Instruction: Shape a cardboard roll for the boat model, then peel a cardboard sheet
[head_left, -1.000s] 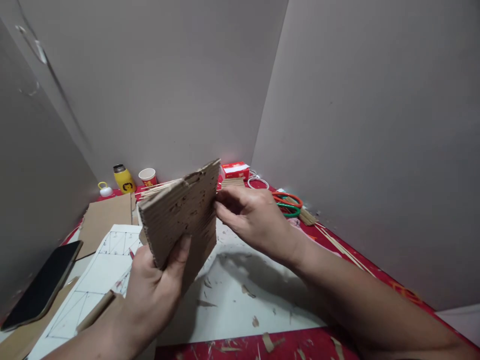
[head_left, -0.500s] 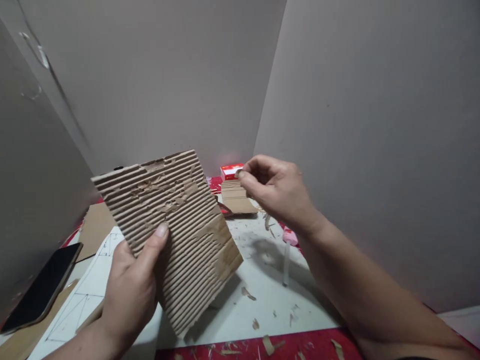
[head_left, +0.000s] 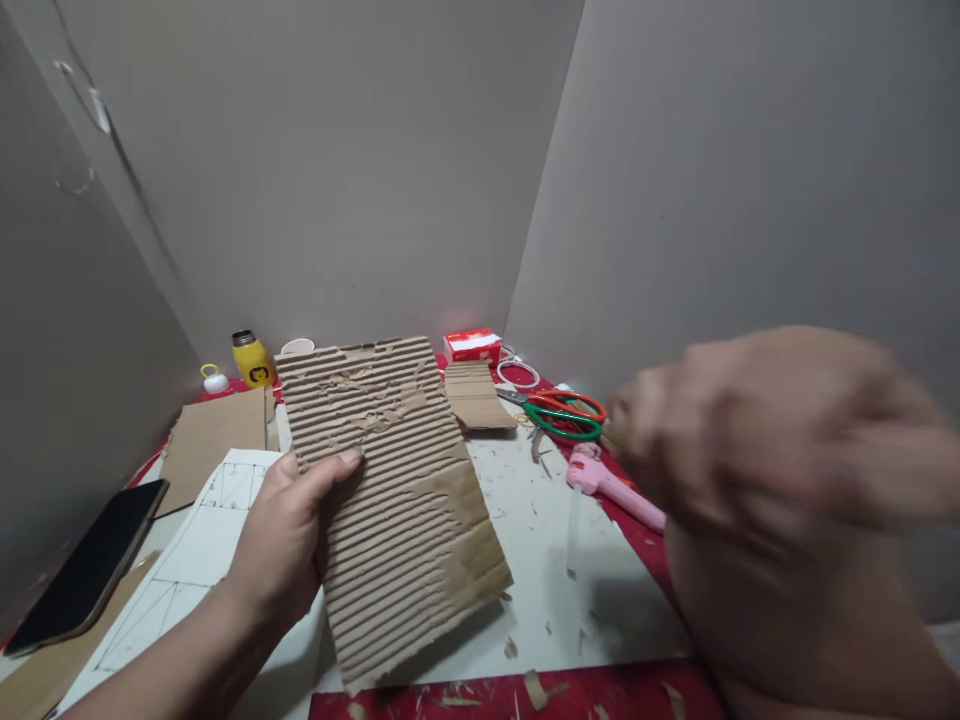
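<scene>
A piece of corrugated cardboard [head_left: 397, 500], its ridges bared and scraps of torn paper still stuck to it, is gripped by my left hand [head_left: 289, 535] along its left edge, thumb on the ridged face. It is held tilted above the white work surface [head_left: 525, 620]. Off to the right, my right hand [head_left: 780, 440] is smeared by motion and close to the camera, apart from the cardboard; its fingers cannot be made out. Behind it lie scissors [head_left: 566, 415] with orange and green handles and a pink glue gun [head_left: 615, 490] with a clear stick.
A black phone [head_left: 86, 565] and a paper with drawn lines [head_left: 176, 560] lie at left, near a flat cardboard sheet [head_left: 214, 440]. A yellow bottle [head_left: 253, 358], a red box [head_left: 472, 346] and a small cardboard piece [head_left: 478, 396] stand farther back. Paper scraps [head_left: 535, 690] litter the red cloth.
My right hand has swung right and nearer the camera, away from the cardboard. The cardboard has shifted right and slightly down in view, turned more upright. The scissors and bottle now show.
</scene>
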